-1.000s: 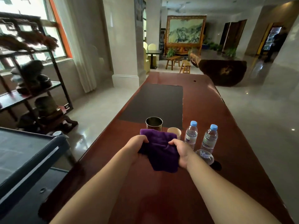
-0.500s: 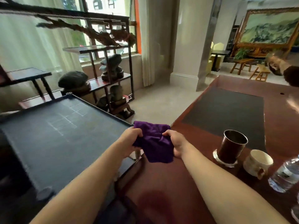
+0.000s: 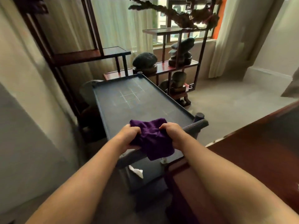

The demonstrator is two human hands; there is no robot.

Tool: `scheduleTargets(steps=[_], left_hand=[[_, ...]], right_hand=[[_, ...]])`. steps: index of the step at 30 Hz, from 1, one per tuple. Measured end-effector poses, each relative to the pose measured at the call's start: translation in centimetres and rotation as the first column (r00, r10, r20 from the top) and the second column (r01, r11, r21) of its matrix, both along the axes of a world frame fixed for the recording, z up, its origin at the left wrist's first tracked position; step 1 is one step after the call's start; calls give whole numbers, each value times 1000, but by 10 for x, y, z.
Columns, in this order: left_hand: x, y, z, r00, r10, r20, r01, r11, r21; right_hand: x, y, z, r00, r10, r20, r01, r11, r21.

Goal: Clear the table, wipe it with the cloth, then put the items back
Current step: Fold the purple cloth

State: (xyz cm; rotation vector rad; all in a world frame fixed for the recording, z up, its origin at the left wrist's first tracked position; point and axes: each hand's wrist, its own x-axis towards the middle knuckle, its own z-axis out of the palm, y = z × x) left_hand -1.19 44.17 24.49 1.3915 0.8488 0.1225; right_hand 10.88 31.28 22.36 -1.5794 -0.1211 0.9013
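A crumpled purple cloth (image 3: pixel 152 139) hangs between both hands above the near end of a dark grey cart's top tray (image 3: pixel 137 102). My left hand (image 3: pixel 131 136) grips the cloth's left side and my right hand (image 3: pixel 172 135) grips its right side, both fists closed. The red-brown table (image 3: pixel 258 151) shows only as a corner at the right. The cups and bottles are out of view.
A dark wooden display shelf (image 3: pixel 178 65) with ornamental stones stands behind the cart by the curtained window. A white crumpled tissue (image 3: pixel 136 171) lies on the cart's lower shelf. Pale floor (image 3: pixel 234 101) stretches between the cart and the table.
The view has swung left from the table to the cart. Both hands carried the purple cloth off the table and now hold it over the cart's top tray.
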Motion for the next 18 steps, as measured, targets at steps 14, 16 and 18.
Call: scheduleTargets(steps=[14,16,18], left_hand=[[-10,-5,-14,988,11,-153,-1,998,69],[-9,-10,-10,978,-77,-192,101,988,117],[-8,-14,-7,939,-173,-296,239,949,204]], right_hand=[[-8,1,-8,676,392,625,-129,897,-423],[-7,-3,-13,582,453,675,-133,872,-471],[-8,-7,-16,492,523,695,-136,835,-532]])
